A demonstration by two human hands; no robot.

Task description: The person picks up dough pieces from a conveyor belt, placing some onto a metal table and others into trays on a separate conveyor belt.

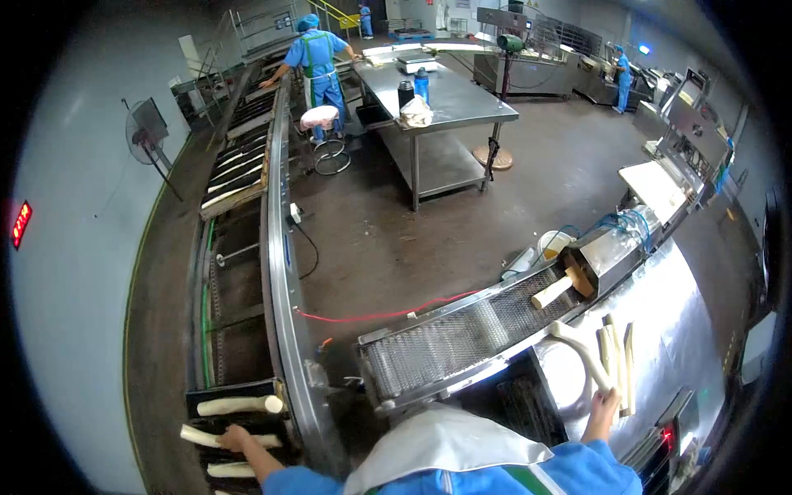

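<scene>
My left hand (235, 439) closes over the middle of a pale dough roll (198, 435) at the lower left. This roll lies across a dark tray (239, 390) on the conveyor. Another dough roll (235, 405) rests just beyond it, and a third dough roll (231, 470) is on the near side. At the right, my right hand (606, 402) grips the near end of a long, bent dough roll (580, 348) on the steel table (672, 330). Several thinner dough strips (620, 363) lie side by side to its right.
A mesh conveyor belt (462, 330) carries a short dough piece (553, 292) beside a machine outlet. The chain conveyor (280, 272) runs away along the left with filled trays. Bottles (421, 85) stand on a far table (462, 107). A co-worker (318, 66) works by the conveyor.
</scene>
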